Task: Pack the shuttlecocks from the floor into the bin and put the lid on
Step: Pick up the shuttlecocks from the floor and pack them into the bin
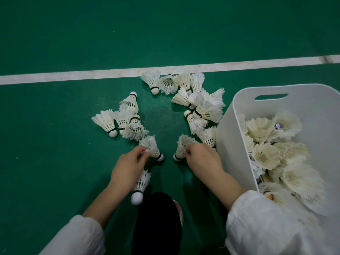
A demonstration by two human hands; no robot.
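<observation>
Several white feather shuttlecocks lie on the green floor in two clusters, one at the left (127, 120) and one at the right (198, 100). My left hand (127, 166) pinches the feathers of a shuttlecock (153, 147) and holds another shuttlecock (140, 186) under its palm, cork hanging down. My right hand (202, 157) pinches the feathers of a third shuttlecock (181, 146), whose cork rests on the floor. The white bin (230, 137) stands at the right, tilted towards me, with several shuttlecocks (272, 150) inside. No lid is in view.
A white court line (92, 74) runs across the floor behind the shuttlecocks. My dark trouser knee (158, 221) is at the bottom centre between my white sleeves. Bare green floor lies between the two clusters.
</observation>
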